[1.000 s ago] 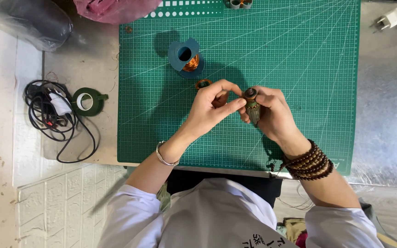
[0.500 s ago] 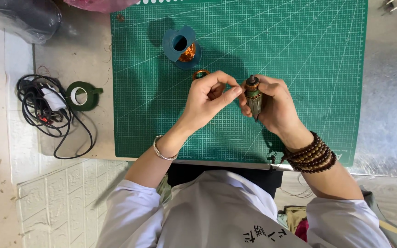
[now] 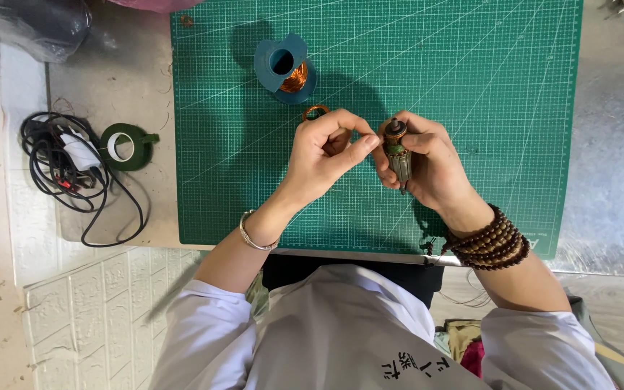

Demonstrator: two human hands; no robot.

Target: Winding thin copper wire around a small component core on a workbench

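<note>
Surface: a green cutting mat (image 3: 471,87) with a white grid covers the centre and upper right of the frame. It lies on a grey metal counter (image 3: 608,180), which shows bare at the right edge and again in a strip left of the mat. Pale floor and a white brick-pattern panel (image 3: 88,318) fill the left and lower left.

Hands: the right hand (image 3: 435,162), centre of the frame above the mat, holds a small motor armature (image 3: 397,152) upright, its fingers wrapped around the grey-green body and the copper end uppermost. The left hand (image 3: 326,155) sits just beside it, thumb and forefinger pressed together at the tip close to the armature; whether they pinch a wire cannot be told. A metal bangle (image 3: 254,232) sits on the left wrist, and dark bead bracelets (image 3: 489,242) on the right.

Surroundings: a teal spool of copper wire (image 3: 287,68) stands on the mat in the upper centre. A small copper coil ring (image 3: 315,110) lies just behind the left hand. A roll of green tape (image 3: 123,146) and a tangle of black cable (image 3: 66,170) lie at the left, off the mat. A dark plastic bag (image 3: 34,25) occupies the upper left corner. Nothing lies between the hands and the spool except the ring.
</note>
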